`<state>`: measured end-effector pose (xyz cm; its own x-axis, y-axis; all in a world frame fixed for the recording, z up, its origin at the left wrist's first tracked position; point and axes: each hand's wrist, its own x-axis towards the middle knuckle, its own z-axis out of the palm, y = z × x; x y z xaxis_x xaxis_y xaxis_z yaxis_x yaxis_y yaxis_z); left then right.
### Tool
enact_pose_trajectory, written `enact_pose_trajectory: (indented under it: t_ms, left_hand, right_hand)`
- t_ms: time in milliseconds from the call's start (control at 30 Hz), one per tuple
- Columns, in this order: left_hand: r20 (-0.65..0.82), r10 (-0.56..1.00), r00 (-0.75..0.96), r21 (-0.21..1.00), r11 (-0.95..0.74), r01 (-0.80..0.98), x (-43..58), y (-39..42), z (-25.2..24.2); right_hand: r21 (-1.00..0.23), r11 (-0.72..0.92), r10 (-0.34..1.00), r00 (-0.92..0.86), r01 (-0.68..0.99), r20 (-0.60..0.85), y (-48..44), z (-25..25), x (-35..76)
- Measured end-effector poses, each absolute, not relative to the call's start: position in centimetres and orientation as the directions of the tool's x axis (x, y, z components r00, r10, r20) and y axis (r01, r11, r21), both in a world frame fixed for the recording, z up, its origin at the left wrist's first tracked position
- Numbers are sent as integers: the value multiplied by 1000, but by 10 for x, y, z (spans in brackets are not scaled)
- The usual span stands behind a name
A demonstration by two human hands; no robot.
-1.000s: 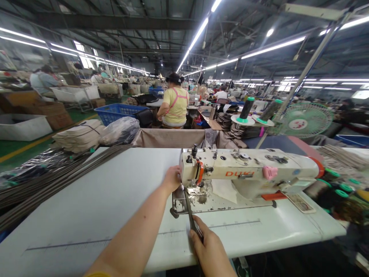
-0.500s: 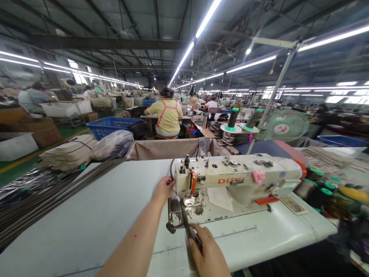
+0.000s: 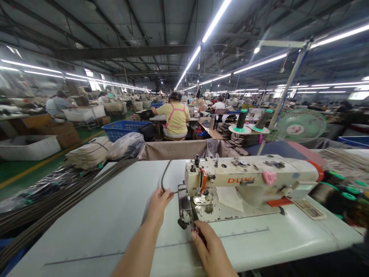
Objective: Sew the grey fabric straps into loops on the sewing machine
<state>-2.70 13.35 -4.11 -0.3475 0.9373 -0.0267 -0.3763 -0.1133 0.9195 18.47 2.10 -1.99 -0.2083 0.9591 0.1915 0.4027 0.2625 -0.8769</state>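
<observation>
My left hand (image 3: 158, 204) is closed in a pinch on a narrow dark grey strip (image 3: 163, 177), left of the sewing machine (image 3: 250, 179). The strip curves back over the white table beyond the fingers, and its other part reaches right toward the machine head. Just in front of the machine's metal plate, my right hand (image 3: 210, 244) is closed around a small pointed metal tool (image 3: 190, 226). Its thin tip points at the plate's front edge, and the fingers hide the rest, so its exact kind is unclear.
Long dark strips (image 3: 72, 188) lie in a bundle along the table's left side. Thread cones (image 3: 241, 120) stand behind the machine, near a green fan (image 3: 300, 125). More spools (image 3: 328, 192) sit at right. A person in yellow (image 3: 176, 119) sits ahead, facing away.
My left hand has drawn away from the machine head to the left, bringing the strip out in a curve. My right hand stays near the plate, its metal tool now showing. The view has shifted left.
</observation>
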Motion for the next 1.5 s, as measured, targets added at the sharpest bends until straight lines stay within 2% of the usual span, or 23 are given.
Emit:
enact_pose_trajectory:
  t_ms: [167,267,367,533,833,1000,1233,1300,1333,1367,1433,1467,1500]
  left_hand:
    - [-13,926,-377,932,-125,-339,-43,98,-41]
    - [19,923,-384,948,-139,-286,-49,80,-39]
    - [74,912,-404,967,-165,-195,-54,62,-33]
    - [135,897,-421,981,-180,-70,-62,35,-25]
    - [160,881,-445,985,-170,19,-71,4,-21]
    - [167,872,-460,984,-178,18,-72,-5,-25]
    - [127,865,-486,990,-138,14,-74,-12,-22]
    - [111,867,-486,994,-108,34,-79,-12,-21]
    - [99,869,-484,995,-89,45,-84,-12,-20]
    - [83,871,-484,997,-66,51,-89,-11,-21]
    - [37,879,-475,999,-19,41,-102,-11,-23]
    - [12,885,-465,999,5,36,-109,-11,-25]
    - [-10,891,-455,998,34,45,-117,-11,-27]
  right_hand:
    - [-979,-1,940,-333,203,-70,33,-23,158]
    - [-975,-212,906,-362,68,-222,41,-23,143]
    - [-955,-295,889,-375,-31,-263,46,-21,134]
    - [-937,-337,874,-400,-90,-276,58,-20,125]
    - [-922,-373,798,-544,-106,-260,67,-16,103]
    - [-937,-342,771,-593,-77,-233,65,-8,96]
    - [-989,-143,844,-519,28,-137,62,-1,101]
    - [-990,-2,899,-433,140,-63,59,-1,112]
    - [-957,109,926,-378,268,0,56,-1,119]
    - [-872,223,942,-325,435,79,54,-2,127]
    - [-549,357,934,-272,756,232,46,-5,144]
    - [-382,357,925,-267,852,269,42,-7,152]
    - [-268,332,927,-260,904,271,39,-9,159]
